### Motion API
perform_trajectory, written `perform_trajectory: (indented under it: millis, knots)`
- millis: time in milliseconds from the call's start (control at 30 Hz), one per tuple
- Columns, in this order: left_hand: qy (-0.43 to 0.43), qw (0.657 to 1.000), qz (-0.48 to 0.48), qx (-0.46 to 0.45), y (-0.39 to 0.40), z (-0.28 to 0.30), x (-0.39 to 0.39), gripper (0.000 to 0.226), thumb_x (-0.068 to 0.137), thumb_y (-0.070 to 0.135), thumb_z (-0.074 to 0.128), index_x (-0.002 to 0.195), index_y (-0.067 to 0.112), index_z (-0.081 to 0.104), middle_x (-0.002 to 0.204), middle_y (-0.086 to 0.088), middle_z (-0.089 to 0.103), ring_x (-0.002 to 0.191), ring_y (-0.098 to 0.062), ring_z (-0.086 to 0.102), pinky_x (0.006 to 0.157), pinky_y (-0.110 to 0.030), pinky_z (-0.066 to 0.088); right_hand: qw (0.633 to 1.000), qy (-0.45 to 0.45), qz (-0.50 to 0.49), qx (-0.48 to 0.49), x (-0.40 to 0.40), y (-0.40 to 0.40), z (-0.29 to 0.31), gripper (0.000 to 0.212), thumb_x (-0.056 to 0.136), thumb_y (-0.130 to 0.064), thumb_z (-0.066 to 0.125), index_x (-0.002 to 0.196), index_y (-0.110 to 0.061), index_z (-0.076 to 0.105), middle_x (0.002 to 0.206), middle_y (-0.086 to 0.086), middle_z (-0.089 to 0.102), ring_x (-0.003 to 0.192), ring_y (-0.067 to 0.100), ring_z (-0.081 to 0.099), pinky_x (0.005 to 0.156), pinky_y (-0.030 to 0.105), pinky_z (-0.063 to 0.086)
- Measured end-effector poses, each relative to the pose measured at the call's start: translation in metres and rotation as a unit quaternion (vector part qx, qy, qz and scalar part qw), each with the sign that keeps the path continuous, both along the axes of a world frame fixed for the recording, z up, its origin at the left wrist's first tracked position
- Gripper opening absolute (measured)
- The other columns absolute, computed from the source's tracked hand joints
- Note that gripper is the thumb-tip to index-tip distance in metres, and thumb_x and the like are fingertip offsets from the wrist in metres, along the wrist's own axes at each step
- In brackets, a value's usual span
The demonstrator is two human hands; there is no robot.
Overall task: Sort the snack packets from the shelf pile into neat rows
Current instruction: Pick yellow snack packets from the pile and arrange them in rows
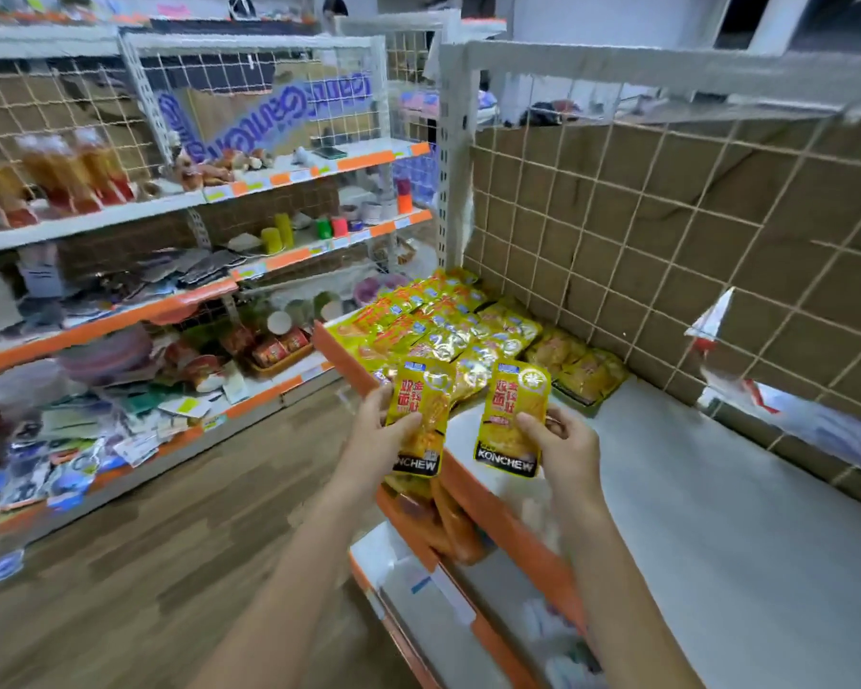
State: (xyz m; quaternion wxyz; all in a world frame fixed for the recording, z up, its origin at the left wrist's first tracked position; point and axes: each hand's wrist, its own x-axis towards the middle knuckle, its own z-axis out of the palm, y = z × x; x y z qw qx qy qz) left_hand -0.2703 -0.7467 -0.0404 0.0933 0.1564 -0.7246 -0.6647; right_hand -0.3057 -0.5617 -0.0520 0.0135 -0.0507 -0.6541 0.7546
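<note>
With my left hand (376, 430) and right hand (562, 442) each pinching a yellow Konchew packet (421, 415) (513, 415) over the shelf's (717, 514) front edge, I'd lay both flat (labels up) beside the pile (438, 320) toward the far-left corner, edges squared.

This is a shop. White metal shelves with orange edge strips (289, 258) stand in rows over a brown wood floor (170, 539). Small paper price tags (220, 192) sit on the edges. Many matching shiny yellow snack packets (438, 325) lie together, with bottles of orange drink (61, 171) nearby.
</note>
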Motion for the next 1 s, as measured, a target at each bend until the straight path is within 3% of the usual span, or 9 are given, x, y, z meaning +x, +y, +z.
perform_trajectory:
  millis: [133, 233, 300, 500, 600, 733, 867, 933, 1000]
  knots:
    - [-0.009, 0.996, -0.083, -0.009, 0.027, -0.009, -0.057, 0.043, 0.091, 0.003, 0.057, 0.130, 0.010, 0.043, 0.109, -0.006, 0.058, 0.086, -0.009, 0.058, 0.072, -0.012, 0.048, 0.993, -0.019, -0.112, -0.014, -0.023, 0.033, -0.007, 0.027, 0.085, 0.007, 0.062, 0.102, -0.012, 0.054, 0.076, 0.001, 0.067, 0.053, 0.001, 0.062, 0.054, 0.017, 0.052]
    - [0.010, 0.986, -0.149, -0.068, 0.045, -0.010, -0.093, 0.054, 0.089, 0.009, 0.062, 0.137, 0.003, 0.040, 0.117, -0.003, 0.052, 0.110, -0.018, 0.051, 0.097, -0.034, 0.041, 0.982, -0.034, -0.185, 0.019, -0.031, 0.051, -0.015, 0.032, 0.083, 0.005, 0.065, 0.103, -0.016, 0.051, 0.071, -0.001, 0.066, 0.047, 0.003, 0.060, 0.060, 0.030, 0.051]
    - [0.020, 0.969, -0.203, -0.142, 0.057, -0.012, -0.117, 0.062, 0.091, 0.014, 0.059, 0.145, 0.005, 0.030, 0.127, 0.000, 0.043, 0.124, -0.017, 0.042, 0.105, -0.030, 0.031, 0.973, -0.045, -0.224, 0.044, -0.036, 0.058, -0.017, 0.034, 0.082, 0.003, 0.067, 0.103, -0.018, 0.049, 0.074, 0.001, 0.066, 0.045, 0.004, 0.060, 0.064, 0.036, 0.051]
    - [0.047, 0.884, -0.322, -0.335, 0.081, -0.007, -0.178, 0.046, 0.093, 0.004, 0.048, 0.136, -0.006, 0.032, 0.121, -0.022, 0.041, 0.113, -0.032, 0.042, 0.078, -0.023, 0.026, 0.945, -0.057, -0.301, 0.111, -0.068, 0.046, -0.012, 0.052, 0.078, -0.003, 0.071, 0.120, -0.024, 0.048, 0.087, 0.006, 0.068, 0.060, 0.017, 0.063, 0.067, 0.039, 0.054]
    - [0.031, 0.850, -0.372, -0.371, 0.091, -0.004, -0.196, 0.049, 0.090, -0.003, 0.043, 0.136, -0.011, 0.028, 0.135, -0.026, 0.029, 0.125, -0.037, 0.034, 0.087, -0.020, 0.026, 0.931, -0.071, -0.296, 0.202, -0.089, 0.030, -0.011, 0.063, 0.077, -0.010, 0.071, 0.131, -0.027, 0.044, 0.107, 0.008, 0.067, 0.088, 0.027, 0.065, 0.081, 0.037, 0.052]
    - [0.026, 0.787, -0.426, -0.445, 0.096, -0.005, -0.201, 0.061, 0.089, -0.006, 0.040, 0.143, -0.011, 0.013, 0.145, -0.030, 0.012, 0.135, -0.041, 0.023, 0.105, -0.028, 0.026, 0.890, -0.138, -0.267, 0.342, -0.095, 0.015, -0.006, 0.040, 0.087, -0.014, 0.064, 0.124, -0.017, 0.052, 0.113, 0.008, 0.065, 0.107, 0.031, 0.060, 0.083, 0.035, 0.046]
    - [-0.002, 0.810, -0.396, -0.432, 0.096, -0.003, -0.198, 0.059, 0.093, 0.005, 0.041, 0.141, -0.014, 0.013, 0.142, -0.025, 0.022, 0.131, -0.037, 0.027, 0.109, -0.037, 0.021, 0.853, -0.160, -0.256, 0.427, -0.094, 0.011, -0.008, 0.039, 0.092, -0.020, 0.058, 0.130, -0.017, 0.048, 0.125, 0.011, 0.058, 0.116, 0.030, 0.053, 0.086, 0.032, 0.039]
    - [0.059, 0.804, -0.395, -0.441, 0.093, -0.009, -0.198, 0.076, 0.082, 0.011, 0.059, 0.135, -0.022, 0.017, 0.136, -0.031, 0.026, 0.125, -0.041, 0.028, 0.107, -0.039, 0.019, 0.836, -0.170, -0.246, 0.460, -0.096, 0.007, -0.008, 0.043, 0.093, -0.021, 0.056, 0.134, -0.018, 0.045, 0.129, 0.009, 0.050, 0.120, 0.029, 0.050, 0.087, 0.029, 0.032]
    - [0.152, 0.737, -0.398, -0.525, 0.092, -0.018, -0.202, 0.090, 0.036, 0.021, 0.085, 0.105, -0.026, 0.051, 0.108, -0.031, 0.043, 0.098, -0.036, 0.037, 0.087, -0.038, 0.028, 0.821, -0.182, -0.243, 0.484, -0.095, 0.004, -0.009, 0.045, 0.093, -0.024, 0.056, 0.136, -0.019, 0.043, 0.129, 0.008, 0.045, 0.120, 0.028, 0.049, 0.086, 0.028, 0.030]
